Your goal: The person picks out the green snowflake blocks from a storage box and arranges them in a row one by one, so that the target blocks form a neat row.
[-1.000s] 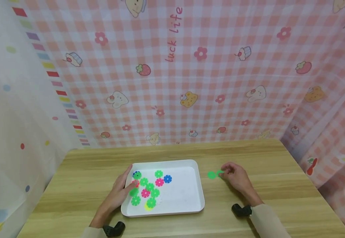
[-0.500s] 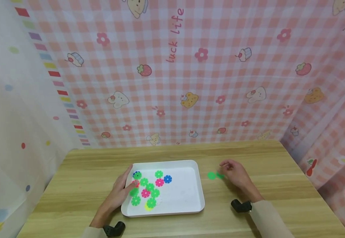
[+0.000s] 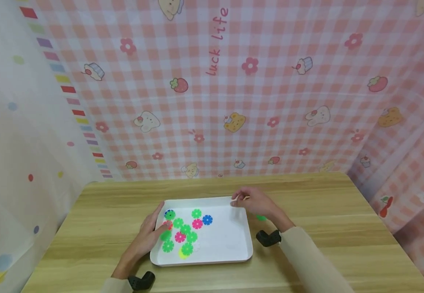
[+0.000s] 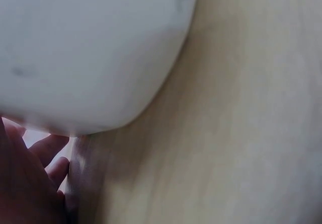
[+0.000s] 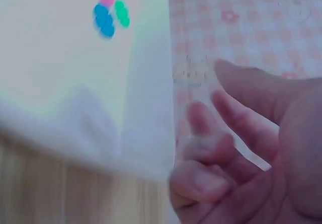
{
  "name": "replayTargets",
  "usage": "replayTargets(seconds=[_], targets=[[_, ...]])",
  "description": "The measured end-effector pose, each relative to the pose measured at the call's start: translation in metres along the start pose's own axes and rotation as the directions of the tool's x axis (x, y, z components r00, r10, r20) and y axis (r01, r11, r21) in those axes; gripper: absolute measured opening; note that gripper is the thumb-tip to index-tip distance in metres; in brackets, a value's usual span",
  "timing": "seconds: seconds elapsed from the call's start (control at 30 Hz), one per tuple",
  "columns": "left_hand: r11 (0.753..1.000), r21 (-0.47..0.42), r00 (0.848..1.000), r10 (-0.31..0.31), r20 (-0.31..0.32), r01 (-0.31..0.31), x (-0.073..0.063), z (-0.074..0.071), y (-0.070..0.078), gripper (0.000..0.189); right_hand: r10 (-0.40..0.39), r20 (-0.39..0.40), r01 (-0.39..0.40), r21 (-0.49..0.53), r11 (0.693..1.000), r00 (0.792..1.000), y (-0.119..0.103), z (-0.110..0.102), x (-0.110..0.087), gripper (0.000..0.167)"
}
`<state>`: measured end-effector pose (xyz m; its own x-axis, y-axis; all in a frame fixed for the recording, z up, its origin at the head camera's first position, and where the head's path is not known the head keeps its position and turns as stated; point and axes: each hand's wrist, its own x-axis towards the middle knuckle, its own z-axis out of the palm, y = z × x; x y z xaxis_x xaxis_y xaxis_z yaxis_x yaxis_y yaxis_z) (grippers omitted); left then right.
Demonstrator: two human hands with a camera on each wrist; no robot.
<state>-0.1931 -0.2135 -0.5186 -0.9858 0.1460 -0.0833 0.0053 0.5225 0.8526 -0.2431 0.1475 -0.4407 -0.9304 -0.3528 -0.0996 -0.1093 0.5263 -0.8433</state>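
A white tray (image 3: 222,240) holds several notched plastic snowflake discs (image 3: 192,237) in green, pink, blue and yellow, mostly on its left half. My left hand (image 3: 144,240) grips the tray's left side, thumb over the rim by a red disc; in the left wrist view its fingers (image 4: 50,148) are at the tray's edge. My right hand (image 3: 257,202) is at the tray's far right corner, its fingers loosely bent with nothing between them in the right wrist view. A green disc (image 3: 261,218) on the table shows partly behind the right wrist.
The wooden table (image 3: 329,228) stretches past the tray on both sides. A pink checked cloth (image 3: 204,101) hangs behind it, and a pale dotted cloth (image 3: 32,142) at the left. Black devices (image 3: 268,238) are worn on both wrists.
My right hand has left the two joined green discs on the table and moved left to the tray's far right corner. The left hand and tray have stayed in place.
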Motion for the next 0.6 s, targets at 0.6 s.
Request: replayTargets(seconds=[0.6], targets=[[1.000,-0.005,1.000,-0.005,-0.003,0.005,-0.001,0.000,0.000,0.074,0.078,0.123,-0.076,-0.023,0.997,0.989,-0.019,0.088,0.046,0.013]])
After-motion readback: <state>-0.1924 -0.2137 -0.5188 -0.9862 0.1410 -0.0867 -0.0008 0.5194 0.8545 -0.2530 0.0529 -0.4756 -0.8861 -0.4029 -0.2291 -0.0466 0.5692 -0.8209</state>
